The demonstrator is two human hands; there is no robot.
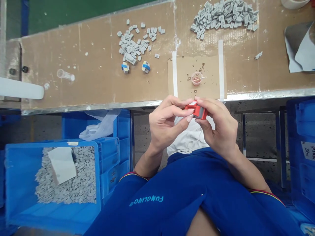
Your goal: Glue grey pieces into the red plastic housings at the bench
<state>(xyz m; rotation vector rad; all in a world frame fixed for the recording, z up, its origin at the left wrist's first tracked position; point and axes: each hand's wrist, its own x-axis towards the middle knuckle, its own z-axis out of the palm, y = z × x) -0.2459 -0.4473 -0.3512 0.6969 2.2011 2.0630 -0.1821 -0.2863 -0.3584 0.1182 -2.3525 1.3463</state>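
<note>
Holding the small red-and-grey block (200, 112) between both hands, likely calling for light, even pressure and steady alignment. Pinching one side with the left hand (163, 119), nearly closed; gripping the other with the right hand (220, 126), curled and parted only by the block. Hovering beside the table's (93, 95) near edge.

Workbench (93, 62): brown-covered surface, stained, metal-trimmed along its near edge. Landmark: the cardboard sheet (209, 70), white strips (175, 73) along both sides (dark specks and a small cup (196, 80) noted upon it). Left of the sheet: scattered grey pieces (131, 46), two blue-banded blocks (146, 67) at their near side; farther left, a clear tube (65, 75). Beyond the sheet, rightward: a larger grey heap (223, 16).
</note>
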